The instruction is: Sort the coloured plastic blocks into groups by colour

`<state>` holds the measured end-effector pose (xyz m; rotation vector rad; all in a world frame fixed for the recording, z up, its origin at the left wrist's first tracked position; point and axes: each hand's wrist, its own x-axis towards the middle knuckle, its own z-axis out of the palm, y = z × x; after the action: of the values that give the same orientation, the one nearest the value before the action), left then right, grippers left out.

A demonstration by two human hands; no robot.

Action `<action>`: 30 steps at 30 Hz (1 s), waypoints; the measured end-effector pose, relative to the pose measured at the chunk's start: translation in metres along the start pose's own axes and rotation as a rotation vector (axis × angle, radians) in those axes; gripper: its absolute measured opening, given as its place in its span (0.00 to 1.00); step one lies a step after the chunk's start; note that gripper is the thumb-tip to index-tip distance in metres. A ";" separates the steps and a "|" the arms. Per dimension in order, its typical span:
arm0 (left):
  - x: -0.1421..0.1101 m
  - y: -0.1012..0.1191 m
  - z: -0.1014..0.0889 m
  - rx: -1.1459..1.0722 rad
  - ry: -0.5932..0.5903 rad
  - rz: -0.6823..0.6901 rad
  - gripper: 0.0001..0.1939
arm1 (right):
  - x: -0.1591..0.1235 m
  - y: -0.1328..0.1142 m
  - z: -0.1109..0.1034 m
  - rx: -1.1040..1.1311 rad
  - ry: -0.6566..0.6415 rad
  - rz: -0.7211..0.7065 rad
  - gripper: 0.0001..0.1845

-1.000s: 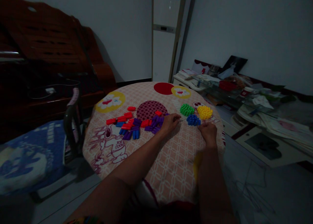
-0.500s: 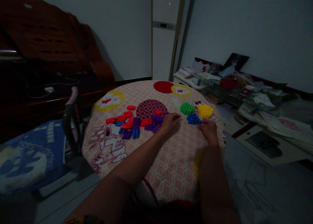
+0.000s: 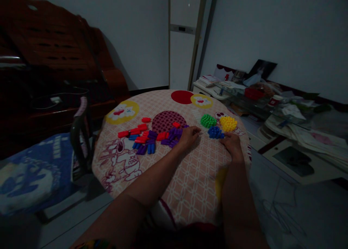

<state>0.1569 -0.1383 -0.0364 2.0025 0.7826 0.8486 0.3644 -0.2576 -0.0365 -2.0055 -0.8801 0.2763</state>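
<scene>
My left hand (image 3: 189, 137) rests on the tablecloth beside several purple plastic pieces (image 3: 174, 136), its fingers loosely curved and apart with nothing visible in them. My right hand (image 3: 232, 144) has its thumb and fingertips pinched on a small blue piece (image 3: 222, 135) at the near right edge of a blue cluster (image 3: 214, 132). That cluster is made of many small, round-tipped pieces packed together. Just behind it sit a similar green cluster (image 3: 208, 121) and a yellow cluster (image 3: 228, 124). Poor light blurs the exact shape of the pieces.
Red pieces (image 3: 142, 127) and dark blue pieces (image 3: 151, 148) lie loosely on the left of the round table (image 3: 187, 183). A folding chair (image 3: 81, 133) stands at left, before a wooden bench (image 3: 54, 49). A cluttered glass-topped stand (image 3: 244, 93) is at right.
</scene>
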 end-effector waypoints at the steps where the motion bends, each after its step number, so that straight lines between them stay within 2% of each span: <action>1: 0.000 -0.001 0.001 -0.002 -0.001 -0.004 0.16 | 0.001 0.000 0.001 -0.016 0.010 0.005 0.19; 8: 0.001 -0.004 0.004 -0.010 0.001 -0.004 0.15 | 0.002 -0.003 0.005 -0.023 0.017 0.022 0.10; 14: 0.000 -0.005 0.004 -0.017 -0.004 -0.002 0.16 | -0.005 -0.007 0.006 0.236 -0.042 0.100 0.20; 19: 0.001 -0.007 0.004 0.006 -0.015 -0.005 0.16 | -0.006 -0.010 0.006 0.249 -0.069 0.107 0.17; 24: 0.000 -0.007 0.005 0.002 -0.015 -0.006 0.16 | -0.006 -0.012 0.007 0.255 -0.005 0.090 0.14; 30: -0.001 -0.002 0.003 0.012 -0.027 -0.025 0.14 | -0.006 -0.016 0.008 0.276 -0.003 0.109 0.18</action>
<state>0.1579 -0.1395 -0.0403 2.0064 0.7972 0.8030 0.3488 -0.2509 -0.0291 -1.7982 -0.6937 0.4379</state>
